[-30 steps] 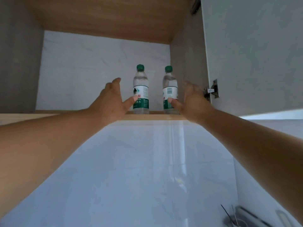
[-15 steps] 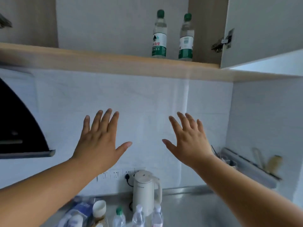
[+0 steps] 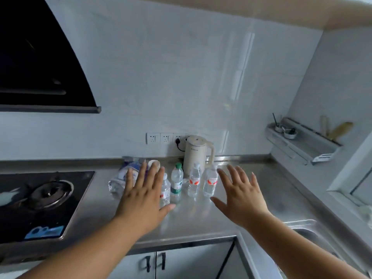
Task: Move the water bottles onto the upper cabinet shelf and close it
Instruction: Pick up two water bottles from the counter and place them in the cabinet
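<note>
While both hands hovered empty, this was the layout:
table (image 3: pixel 201 216): steel, held everything
kettle (image 3: pixel 198 153): right behind the row, easy to bump
left hand (image 3: pixel 144 200): fingers spread, holding nothing, half hiding one bottle
right hand (image 3: pixel 240 195): fingers splayed, empty
water bottles (image 3: pixel 194 181): four upright, near each other; I'd grab the outer pair low

Four clear bottles stand upright in a row at centre frame, slightly below the middle. The leftmost bottle (image 3: pixel 165 190), partly hidden, shows some red on its label. Next, the green-capped bottle (image 3: pixel 177 182) has a green label. Two white-capped bottles (image 3: pixel 194 181) (image 3: pixel 210 182) with red-marked labels follow rightward.
</note>
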